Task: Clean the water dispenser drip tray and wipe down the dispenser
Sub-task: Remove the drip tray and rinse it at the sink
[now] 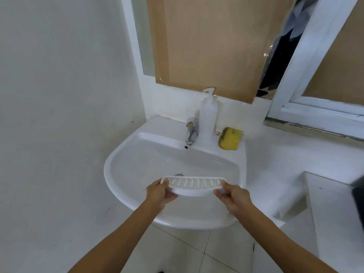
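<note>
Both our hands hold the white drip tray [194, 184] low in the middle of the frame, above the front part of the white sink [122, 154]: our left hand [160, 193] grips its left end with the thumb on top and fingers curled beneath, and our right hand [231, 195] pinches its right end the same way. We see the tray's slotted top facing up, its curved front edge toward us. Behind it, at the back rim of the basin, stands a chrome faucet [191, 133]. Just right of the faucet rises a white pump bottle [208, 115], and right of that lies a yellow sponge [230, 138] on the sink's ledge. Brown cardboard [206, 46] covers the mirror in the upper middle of the frame, and a white window frame [307, 66] slants down the upper right.
</note>
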